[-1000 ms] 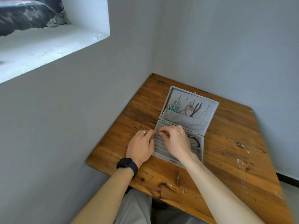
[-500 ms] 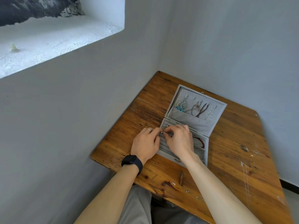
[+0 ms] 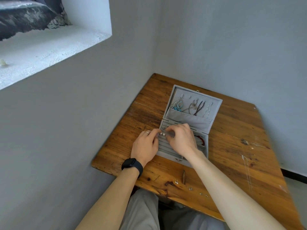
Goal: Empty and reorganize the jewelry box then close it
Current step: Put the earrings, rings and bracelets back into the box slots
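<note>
A grey velvet jewelry box (image 3: 167,153) lies open on the wooden table (image 3: 232,146). Its raised lid (image 3: 216,103) holds hanging necklaces, among them a turquoise one (image 3: 177,106). Over the ring rolls at the box's left, my left hand (image 3: 145,143) and my right hand (image 3: 180,140) meet. Between their fingertips sit small pearl-like earrings (image 3: 162,134), which both hands pinch. A red bracelet (image 3: 200,139) shows in the right compartment, partly hidden by my right hand.
Several small stud earrings (image 3: 190,188) lie on the table near its front edge, beside a dark knot in the wood (image 3: 183,176). Grey walls close in on the left and behind. A window ledge (image 3: 41,52) is high on the left.
My fingertips have lifted slightly off the ring rolls, and the pearl-like earrings now show between them. The camera view shifted a little; the box has not moved.
</note>
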